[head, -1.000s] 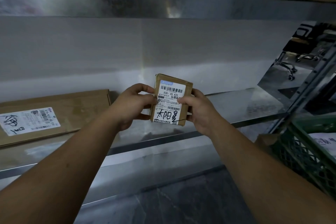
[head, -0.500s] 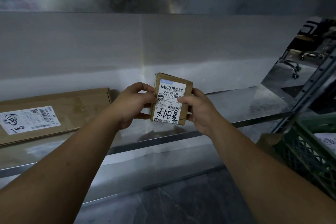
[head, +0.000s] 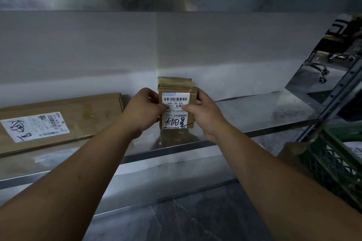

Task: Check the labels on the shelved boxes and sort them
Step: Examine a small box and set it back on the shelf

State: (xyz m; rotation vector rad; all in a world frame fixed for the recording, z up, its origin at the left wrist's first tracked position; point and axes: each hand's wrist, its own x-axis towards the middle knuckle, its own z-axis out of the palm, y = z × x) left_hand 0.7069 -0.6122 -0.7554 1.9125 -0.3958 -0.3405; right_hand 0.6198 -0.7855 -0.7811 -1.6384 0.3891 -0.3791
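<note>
Left of the small box [head: 176,107], a flat labelled box [head: 58,121] lies on the steel shelf [head: 264,115]. The left hand [head: 143,113] has a pinching grip on the small box's left edge. The box stands upright, long axis vertical (label facing the viewer). The right hand [head: 205,115] pinches its right edge, arms outstretched. A green crate [head: 333,162] sits lower right.

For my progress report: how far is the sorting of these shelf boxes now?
Apparently done: the flat box lies on the shelf, label up. In hand: the left hand and right hand hold the small box upright, label facing the camera. Left: placing it, and probably whatever lies in the green crate.
</note>
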